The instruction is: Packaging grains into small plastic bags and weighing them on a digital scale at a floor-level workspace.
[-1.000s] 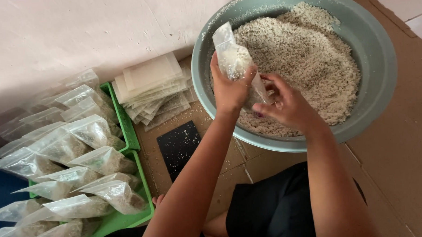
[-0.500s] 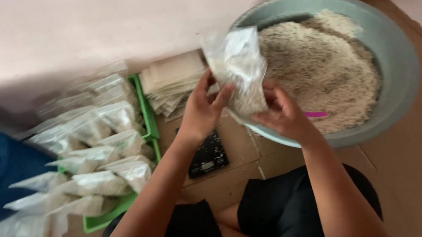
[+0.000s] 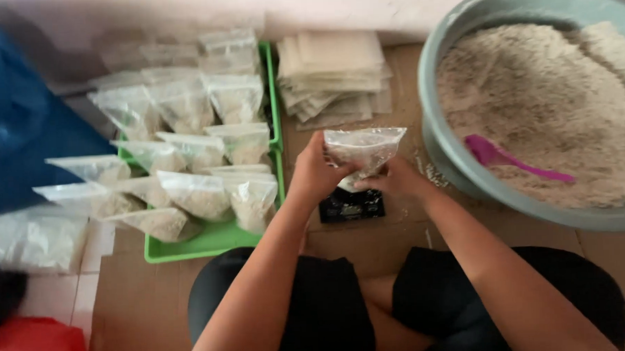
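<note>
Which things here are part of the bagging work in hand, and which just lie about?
In use:
left hand
right hand
clear bag
black scale
grey basin
pink scoop
green tray
empty bags

Lying about:
blue cloth
red object

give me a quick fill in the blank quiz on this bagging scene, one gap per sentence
1. Both hands, left hand and right hand, hold a clear bag over a small ____ scale.
2. The scoop lying in the grain is ____ in colour.
3. The filled bags lie on a ____ tray.
4. The grain sits in a large grey ____.

Missing words: black; pink; green; basin
</note>
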